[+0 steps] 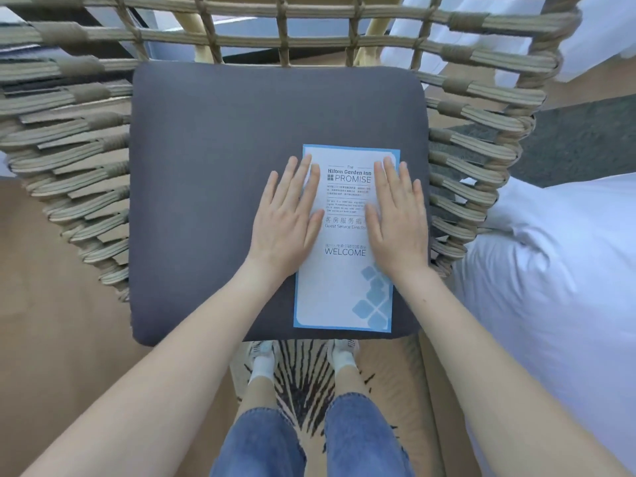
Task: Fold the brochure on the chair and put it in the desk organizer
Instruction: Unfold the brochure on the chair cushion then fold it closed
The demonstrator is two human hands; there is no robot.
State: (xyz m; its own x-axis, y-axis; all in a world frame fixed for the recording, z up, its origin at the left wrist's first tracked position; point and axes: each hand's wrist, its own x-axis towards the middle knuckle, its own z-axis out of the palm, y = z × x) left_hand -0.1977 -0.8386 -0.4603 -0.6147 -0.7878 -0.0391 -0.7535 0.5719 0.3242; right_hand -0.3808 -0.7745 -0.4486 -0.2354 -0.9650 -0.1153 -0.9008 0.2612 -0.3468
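Note:
A white brochure (pixel 344 277) with a blue border and printed text lies flat on the right half of the chair's dark grey seat cushion (pixel 213 160). It shows its narrow cover panel, long side pointing away from me. My left hand (pixel 287 218) lies flat, fingers apart, on the brochure's left edge and partly on the cushion. My right hand (pixel 395 218) presses flat on the brochure's right side. Neither hand grips anything. No desk organizer is in view.
The chair's woven rope back and arms (pixel 86 160) curve round the cushion on three sides. A bed with white bedding (pixel 557 287) stands close on the right. My legs and shoes stand on a patterned rug (pixel 303 376) below the seat's front edge.

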